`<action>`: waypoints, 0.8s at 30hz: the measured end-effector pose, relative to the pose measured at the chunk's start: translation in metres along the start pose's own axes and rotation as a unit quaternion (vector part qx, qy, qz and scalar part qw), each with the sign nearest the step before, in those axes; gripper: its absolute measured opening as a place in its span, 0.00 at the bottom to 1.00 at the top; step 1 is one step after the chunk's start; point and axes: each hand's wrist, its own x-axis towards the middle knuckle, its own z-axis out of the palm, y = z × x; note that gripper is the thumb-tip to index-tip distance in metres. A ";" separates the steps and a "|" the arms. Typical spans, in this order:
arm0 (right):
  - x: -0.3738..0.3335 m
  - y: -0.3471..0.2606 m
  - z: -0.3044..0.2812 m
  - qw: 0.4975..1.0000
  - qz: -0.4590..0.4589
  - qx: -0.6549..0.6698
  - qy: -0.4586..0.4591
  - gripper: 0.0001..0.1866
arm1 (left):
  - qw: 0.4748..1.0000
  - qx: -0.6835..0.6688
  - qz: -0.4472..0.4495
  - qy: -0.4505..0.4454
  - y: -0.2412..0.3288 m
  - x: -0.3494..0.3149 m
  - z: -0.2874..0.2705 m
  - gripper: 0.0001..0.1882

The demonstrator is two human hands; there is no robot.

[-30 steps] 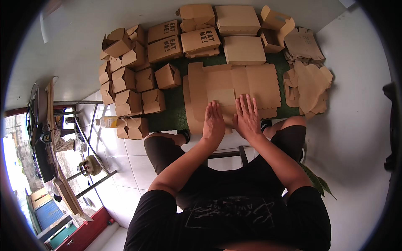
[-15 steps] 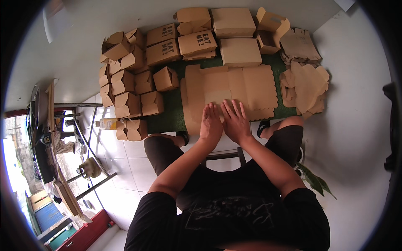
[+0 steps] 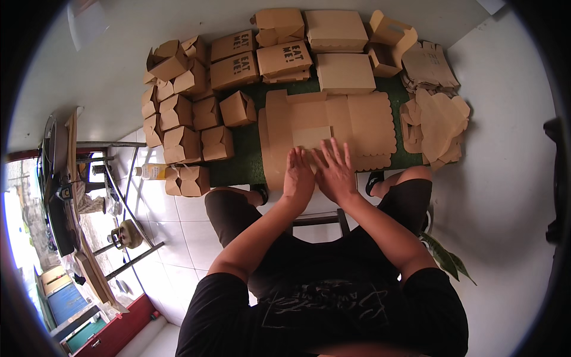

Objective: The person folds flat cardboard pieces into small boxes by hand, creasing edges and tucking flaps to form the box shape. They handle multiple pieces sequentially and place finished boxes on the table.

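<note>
A brown cardboard box blank [image 3: 372, 122] lies unfolded on the green tabletop, with scalloped edges on its right side. At its near edge, my left hand [image 3: 298, 178] rests with the fingers stretched forward and close together. Beside it, my right hand [image 3: 336, 177] lies palm down on the blank, its fingers spread apart. The two hands almost meet at the thumbs. Just beyond my fingertips, a lighter rectangular patch [image 3: 312, 135] shows on the cardboard; whether it is a separate piece I cannot tell. My hands cover part of the near edge.
Several small folded boxes [image 3: 182, 144] crowd the table's left side. Along the back stand printed boxes [image 3: 233, 70], larger plain boxes [image 3: 344, 74] and an open box [image 3: 385, 55]. Flat blanks [image 3: 441, 122] are piled at the right. A bottle of yellow liquid [image 3: 153, 172] is at the left.
My right fingers have spread a little wider and lifted slightly toward the far side. The whole view has shifted slightly; the blank lies as before.
</note>
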 end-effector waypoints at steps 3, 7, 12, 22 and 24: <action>0.008 -0.007 0.014 0.998 -0.024 0.048 -0.013 0.36 | 0.999 -0.020 -0.010 0.029 0.001 0.002 -0.001 0.38; 0.009 0.001 0.021 0.993 -0.035 0.110 -0.023 0.36 | 1.000 -0.009 -0.005 0.016 -0.004 0.000 -0.004 0.38; 0.003 0.013 0.017 0.995 -0.025 0.085 -0.033 0.37 | 0.994 -0.102 0.017 0.016 -0.028 -0.005 0.002 0.37; -0.001 0.007 0.026 0.998 -0.016 0.059 -0.017 0.38 | 0.948 -0.267 -0.007 0.173 -0.022 -0.016 0.020 0.38; -0.002 0.008 0.026 0.999 -0.008 0.049 -0.010 0.37 | 0.949 -0.270 -0.048 0.153 -0.017 -0.017 0.020 0.38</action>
